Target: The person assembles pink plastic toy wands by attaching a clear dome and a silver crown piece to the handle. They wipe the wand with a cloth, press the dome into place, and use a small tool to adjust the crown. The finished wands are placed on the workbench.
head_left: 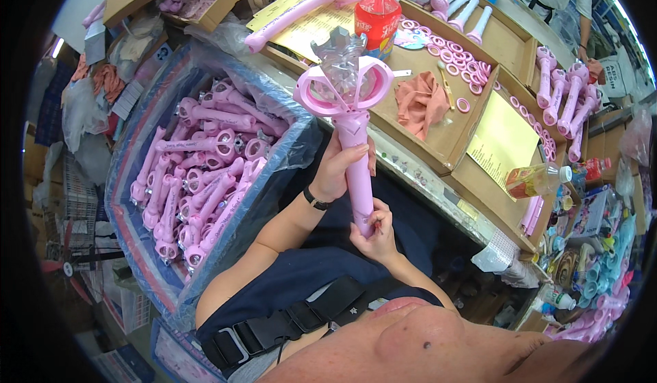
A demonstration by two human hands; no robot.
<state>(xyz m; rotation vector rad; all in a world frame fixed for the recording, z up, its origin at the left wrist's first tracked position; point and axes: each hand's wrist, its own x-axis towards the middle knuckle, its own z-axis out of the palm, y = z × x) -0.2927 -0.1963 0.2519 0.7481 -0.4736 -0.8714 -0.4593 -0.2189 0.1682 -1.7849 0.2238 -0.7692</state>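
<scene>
A pink light stick [356,181] stands nearly upright in front of me, its head a pink ring frame around a clear crown-shaped piece. My left hand [333,171] is wrapped around the upper handle, just below the head. Lower down, my right hand [378,235] grips the bottom end of the handle with bent fingers. Something small and dark shows between the right fingers, too small to make out. To the left, a large blue-edged, plastic-lined bin [123,198] holds many similar pink sticks [198,143] heaped on each other.
The workbench edge [438,198] runs diagonally ahead. On it are cardboard trays [438,154] with pink rings [472,68], an orange cloth [421,104], a yellow sheet [503,133], a red-capped bottle [378,17] and a white-capped bottle [537,180]. A co-worker [561,0] stands at the far right.
</scene>
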